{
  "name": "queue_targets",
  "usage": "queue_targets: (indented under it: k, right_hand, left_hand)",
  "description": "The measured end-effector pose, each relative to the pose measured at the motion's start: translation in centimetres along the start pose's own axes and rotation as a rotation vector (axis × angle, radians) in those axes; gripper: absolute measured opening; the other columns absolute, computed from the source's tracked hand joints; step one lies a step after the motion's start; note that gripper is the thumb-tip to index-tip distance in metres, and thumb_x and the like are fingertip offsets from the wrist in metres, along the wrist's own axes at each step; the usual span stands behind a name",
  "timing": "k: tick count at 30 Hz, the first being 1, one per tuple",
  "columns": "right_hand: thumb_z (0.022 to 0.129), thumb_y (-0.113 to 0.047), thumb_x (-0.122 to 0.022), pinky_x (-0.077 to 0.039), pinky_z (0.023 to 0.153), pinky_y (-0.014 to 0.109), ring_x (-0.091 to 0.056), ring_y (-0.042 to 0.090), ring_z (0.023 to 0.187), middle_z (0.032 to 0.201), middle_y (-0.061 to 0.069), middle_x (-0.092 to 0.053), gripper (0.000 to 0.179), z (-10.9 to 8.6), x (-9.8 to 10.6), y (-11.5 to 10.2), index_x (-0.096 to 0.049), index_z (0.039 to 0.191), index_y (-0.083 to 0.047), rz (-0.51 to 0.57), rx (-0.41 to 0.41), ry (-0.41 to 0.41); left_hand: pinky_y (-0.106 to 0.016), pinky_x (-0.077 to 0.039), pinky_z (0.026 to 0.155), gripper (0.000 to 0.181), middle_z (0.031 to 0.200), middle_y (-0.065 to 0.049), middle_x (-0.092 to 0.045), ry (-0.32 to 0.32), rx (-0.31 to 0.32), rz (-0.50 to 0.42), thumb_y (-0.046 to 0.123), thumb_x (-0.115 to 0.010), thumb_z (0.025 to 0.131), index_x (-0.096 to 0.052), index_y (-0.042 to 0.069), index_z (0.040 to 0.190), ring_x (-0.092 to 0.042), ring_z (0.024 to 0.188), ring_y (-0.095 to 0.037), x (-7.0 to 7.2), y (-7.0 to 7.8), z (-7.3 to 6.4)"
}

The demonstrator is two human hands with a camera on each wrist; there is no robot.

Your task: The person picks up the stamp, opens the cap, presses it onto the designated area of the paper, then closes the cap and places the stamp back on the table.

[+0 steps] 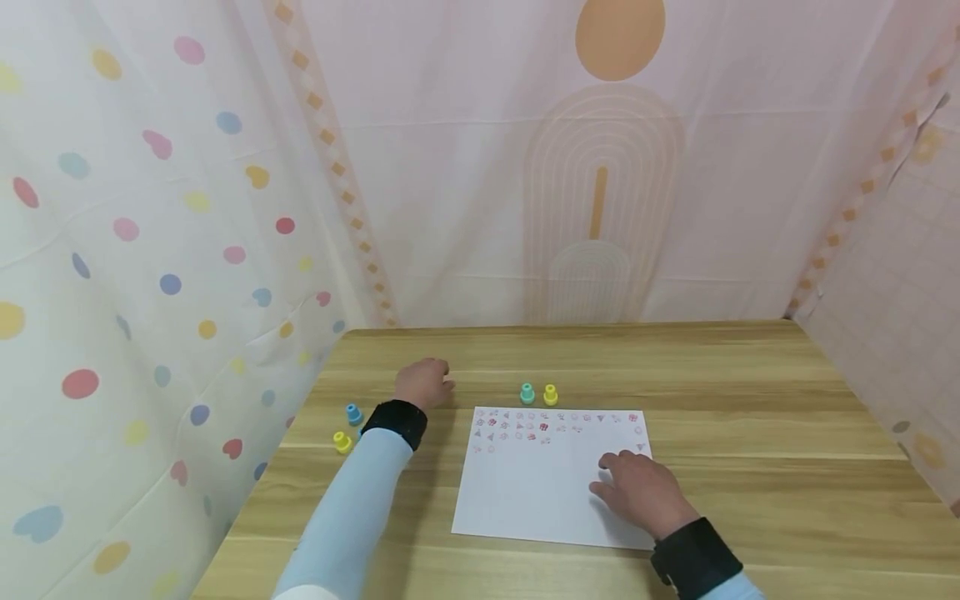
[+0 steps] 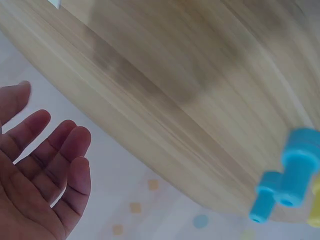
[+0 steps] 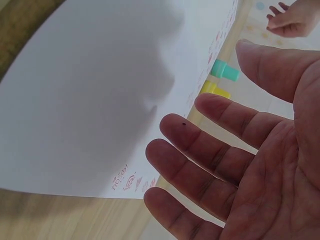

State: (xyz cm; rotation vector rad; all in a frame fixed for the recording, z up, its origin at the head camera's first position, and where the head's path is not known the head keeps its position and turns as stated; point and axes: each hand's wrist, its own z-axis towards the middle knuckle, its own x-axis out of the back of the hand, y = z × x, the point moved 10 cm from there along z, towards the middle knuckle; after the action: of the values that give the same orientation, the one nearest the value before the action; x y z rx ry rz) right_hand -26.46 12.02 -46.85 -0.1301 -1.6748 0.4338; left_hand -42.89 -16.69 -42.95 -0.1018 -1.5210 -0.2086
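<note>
A white sheet of paper [image 1: 540,492] lies on the wooden table, with rows of small red stamped marks along its top and a few down its right edge. Over its right part hovers my right hand [image 1: 645,492], fingers loosely spread and holding nothing. My left hand [image 1: 423,383] is empty too, relaxed above the table left of the paper. A teal stamp [image 1: 527,394] and a yellow stamp [image 1: 551,395] stand just beyond the sheet's top edge. Nearer my left forearm are a blue stamp [image 1: 354,414] and another yellow stamp [image 1: 342,442]; the left wrist view shows a second blue stamp [image 2: 266,195].
The wooden table [image 1: 750,400] reaches back to a pale pink patterned curtain [image 1: 450,208]. A white curtain with coloured dots [image 1: 150,333] hangs along the left side. My left sleeve [image 1: 348,508] partly covers the stamps on that side.
</note>
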Motion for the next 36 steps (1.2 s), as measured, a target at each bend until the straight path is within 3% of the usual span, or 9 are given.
queue_targets:
  k: [5, 11, 21, 29, 36]
  right_hand:
    - [0.088, -0.029, -0.075, -0.053, 0.079, 0.049, -0.062, 0.027, 0.087, 0.100, 0.013, -0.068, 0.035, 0.0, 0.1, 0.1, -0.070, 0.111, -0.004, 0.001, 0.005, 0.011]
    - [0.088, -0.028, -0.074, -0.053, 0.077, 0.048, -0.063, 0.028, 0.087, 0.099, 0.013, -0.067, 0.033, -0.1, 0.3, 0.0, -0.070, 0.110, -0.004, -0.005, 0.021, 0.033]
    - [0.088, -0.027, -0.075, -0.053, 0.077, 0.049, -0.064, 0.030, 0.088, 0.099, 0.014, -0.068, 0.032, -0.3, 0.5, -0.1, -0.069, 0.110, -0.003, -0.010, 0.029, 0.045]
    - [0.088, -0.027, -0.075, -0.053, 0.077, 0.049, -0.063, 0.028, 0.086, 0.099, 0.014, -0.068, 0.033, -0.2, 0.5, -0.1, -0.070, 0.111, -0.003, -0.010, 0.010, 0.024]
    - [0.087, -0.028, -0.076, -0.054, 0.079, 0.048, -0.060, 0.025, 0.083, 0.098, 0.013, -0.068, 0.034, -0.2, 0.2, 0.2, -0.070, 0.111, -0.003, -0.012, -0.002, 0.013]
  left_hand:
    - [-0.044, -0.055, 0.080, 0.020, 0.101, -0.014, -0.071, -0.005, 0.018, 0.012, 0.016, -0.070, 0.092, -0.070, 0.001, 0.105, -0.067, 0.092, -0.029, 0.5, -2.5, -0.5]
    - [-0.048, -0.054, 0.078, 0.014, 0.096, -0.016, -0.070, -0.026, 0.085, 0.017, 0.009, -0.070, 0.087, -0.069, 0.000, 0.097, -0.066, 0.089, -0.032, 1.4, -6.2, -1.8]
    - [-0.048, -0.054, 0.072, 0.012, 0.088, -0.017, -0.069, -0.058, 0.177, 0.006, 0.006, -0.069, 0.086, -0.068, -0.004, 0.094, -0.063, 0.077, -0.029, 1.1, -11.8, -3.4]
    - [-0.045, -0.052, 0.065, 0.014, 0.082, -0.015, -0.066, -0.087, 0.265, 0.001, 0.011, -0.068, 0.089, -0.067, -0.003, 0.093, -0.058, 0.070, -0.027, 0.6, -14.3, -4.3]
    - [-0.047, -0.052, 0.066, 0.012, 0.080, -0.014, -0.066, -0.098, 0.282, -0.013, 0.011, -0.070, 0.086, -0.069, -0.001, 0.090, -0.058, 0.070, -0.027, 0.3, -15.3, -5.4]
